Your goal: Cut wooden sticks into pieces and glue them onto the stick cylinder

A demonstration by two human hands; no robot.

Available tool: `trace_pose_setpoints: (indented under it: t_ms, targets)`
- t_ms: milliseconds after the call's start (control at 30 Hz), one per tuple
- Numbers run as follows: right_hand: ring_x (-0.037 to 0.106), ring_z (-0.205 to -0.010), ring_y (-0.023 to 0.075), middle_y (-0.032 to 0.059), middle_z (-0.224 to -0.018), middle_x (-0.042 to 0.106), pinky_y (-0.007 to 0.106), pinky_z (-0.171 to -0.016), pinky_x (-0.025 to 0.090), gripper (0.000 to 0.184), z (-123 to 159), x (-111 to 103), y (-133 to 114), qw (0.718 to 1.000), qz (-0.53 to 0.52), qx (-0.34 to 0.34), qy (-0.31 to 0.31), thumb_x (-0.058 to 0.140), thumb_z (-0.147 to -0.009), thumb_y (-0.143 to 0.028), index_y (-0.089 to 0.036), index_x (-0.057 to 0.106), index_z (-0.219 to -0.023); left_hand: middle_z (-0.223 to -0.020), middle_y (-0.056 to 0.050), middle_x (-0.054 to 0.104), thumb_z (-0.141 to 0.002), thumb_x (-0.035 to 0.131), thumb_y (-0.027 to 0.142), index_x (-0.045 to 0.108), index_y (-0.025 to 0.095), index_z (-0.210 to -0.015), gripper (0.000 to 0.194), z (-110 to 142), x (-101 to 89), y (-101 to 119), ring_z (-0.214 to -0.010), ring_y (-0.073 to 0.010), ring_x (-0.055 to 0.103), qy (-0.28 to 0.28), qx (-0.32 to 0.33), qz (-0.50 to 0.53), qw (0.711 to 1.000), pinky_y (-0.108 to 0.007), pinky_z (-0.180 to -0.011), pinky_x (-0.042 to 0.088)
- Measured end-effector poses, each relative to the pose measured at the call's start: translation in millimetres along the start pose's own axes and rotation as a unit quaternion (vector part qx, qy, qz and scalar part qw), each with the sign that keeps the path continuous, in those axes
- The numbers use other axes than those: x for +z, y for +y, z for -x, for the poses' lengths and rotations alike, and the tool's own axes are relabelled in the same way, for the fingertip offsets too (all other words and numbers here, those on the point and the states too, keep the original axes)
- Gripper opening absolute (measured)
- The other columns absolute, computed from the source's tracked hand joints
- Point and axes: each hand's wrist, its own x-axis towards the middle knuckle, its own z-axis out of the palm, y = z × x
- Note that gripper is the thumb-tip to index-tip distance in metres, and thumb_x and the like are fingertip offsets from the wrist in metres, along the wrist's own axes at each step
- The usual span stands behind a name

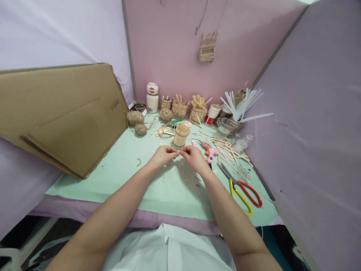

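Observation:
My left hand [164, 156] and my right hand [193, 156] meet over the middle of the table, fingertips pinched and almost touching. Whatever sits between the fingers is too small to make out. Just beyond them stands a small round wooden cup [181, 136] with a band around its rim. To the right of my right hand lies a pink glue gun [210, 151], and nearer me is a pair of scissors [236, 183] with one yellow and one red handle, blades apart.
Balls of twine [135, 118] sit at the back left beside a large cardboard sheet [64, 113]. Along the back wall stand a white jar [152, 101] and cups of craft sticks [198, 109]. Loose sticks [229, 150] and a container of white glue sticks [239, 107] occupy the right.

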Motion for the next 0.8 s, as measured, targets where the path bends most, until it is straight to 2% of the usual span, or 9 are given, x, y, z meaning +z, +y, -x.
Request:
trace_pose_setpoints:
  t_ms: [100,200,267,367,433,567,667,800]
  targets:
    - [0.054,-0.066,0.014,0.0024,-0.071,0.064,0.024,-0.062,0.036,0.016,1.2,1.5,-2.2,1.0,0.016,-0.005,0.004,0.052,-0.077,-0.024,-0.016,0.065,-0.073,-0.059,0.001,0.055,-0.061,0.061,0.036,0.064,0.015,-0.069,0.023,-1.1,0.8,-1.0,-0.049,-0.0086,0.042,0.008,0.008,-0.008,1.0,-0.021,-0.046,0.029]
    - [0.056,-0.073,0.0147,0.0041,-0.082,0.066,0.025,-0.067,0.038,0.018,8.7,-5.0,-2.6,0.999,0.027,-0.008,0.023,0.051,-0.08,-0.026,-0.016,0.065,-0.086,-0.06,0.002,0.055,-0.061,0.06,0.034,0.063,0.015,-0.068,0.02,-1.5,0.2,0.4,-0.051,-0.009,0.043,0.007,0.006,0.0,1.0,-0.022,-0.047,0.03]
    - [0.056,-0.077,0.015,0.0048,-0.088,0.065,0.025,-0.07,0.039,0.02,20.2,-18.6,-0.4,0.998,0.043,-0.013,0.036,0.051,-0.081,-0.028,-0.017,0.062,-0.094,-0.062,0.001,0.056,-0.061,0.06,0.033,0.063,0.015,-0.068,0.019,-0.7,-0.9,3.5,-0.054,-0.0095,0.044,0.014,0.005,-0.003,1.0,-0.022,-0.05,0.032]
    - [0.056,-0.078,0.0149,0.0038,-0.089,0.065,0.025,-0.07,0.038,0.017,48.6,-53.6,10.3,0.993,0.109,-0.01,0.035,0.047,-0.084,-0.029,-0.02,0.06,-0.091,-0.064,0.0,0.057,-0.062,0.06,0.033,0.063,0.016,-0.07,0.019,2.1,-3.0,9.7,-0.057,-0.0105,0.046,0.037,-0.011,0.008,0.999,-0.022,-0.052,0.033]
    - [0.055,-0.076,0.0157,0.0036,-0.085,0.063,0.026,-0.067,0.036,0.015,72.2,-81.3,24.2,0.981,0.185,0.036,0.042,0.045,-0.085,-0.028,-0.02,0.058,-0.084,-0.067,-0.001,0.059,-0.062,0.062,0.035,0.063,0.017,-0.071,0.02,3.7,-4.0,12.8,-0.061,-0.0119,0.048,0.05,-0.025,0.024,0.998,-0.023,-0.054,0.033]
    - [0.053,-0.076,0.0193,0.0081,-0.084,0.059,0.027,-0.063,0.033,0.009,116.2,-121.8,61.3,0.923,0.341,0.179,-0.001,0.05,-0.079,-0.025,-0.017,0.054,-0.079,-0.072,-0.002,0.061,-0.06,0.067,0.036,0.064,0.018,-0.07,0.021,1.4,-4.9,12.2,-0.069,-0.0135,0.052,0.071,-0.039,0.088,0.993,-0.023,-0.057,0.036]
    - [0.053,-0.078,0.0209,0.0101,-0.088,0.057,0.027,-0.063,0.033,0.011,135.8,-129.2,81.9,0.899,0.377,0.217,-0.054,0.054,-0.075,-0.024,-0.016,0.054,-0.082,-0.076,-0.003,0.061,-0.057,0.07,0.035,0.064,0.017,-0.071,0.023,-4.1,-7.8,9.5,-0.071,-0.013,0.053,0.086,-0.053,0.153,0.983,-0.021,-0.056,0.036]
    - [0.054,-0.081,0.0213,0.0109,-0.092,0.056,0.027,-0.064,0.033,0.021,141.6,-124.3,89.4,0.893,0.384,0.229,-0.04,0.053,-0.074,-0.024,-0.016,0.05,-0.093,-0.074,-0.002,0.06,-0.053,0.074,0.031,0.062,0.016,-0.07,0.025,-9.1,-20.9,11.4,-0.068,-0.0101,0.053,0.119,-0.036,0.253,0.959,-0.019,-0.054,0.036]
